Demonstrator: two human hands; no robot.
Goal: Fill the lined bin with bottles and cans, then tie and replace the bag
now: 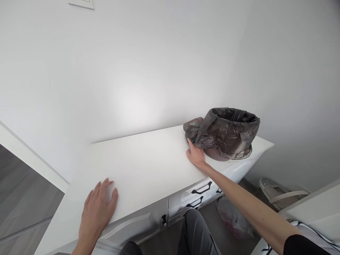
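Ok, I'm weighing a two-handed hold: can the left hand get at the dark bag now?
Probably, with a stretch: between the left hand and the dark bag, only the right hand, at the bag's near edge, seems partly in the way.

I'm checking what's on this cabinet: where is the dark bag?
In the head view, the dark bag sits toward the right end of the white cabinet top, next to the right hand.

Free cab. top (148,166) btwn L fingers (102,189) & R fingers (192,148), bagged bin (225,134) blocking nr R end, wall (146,71) behind
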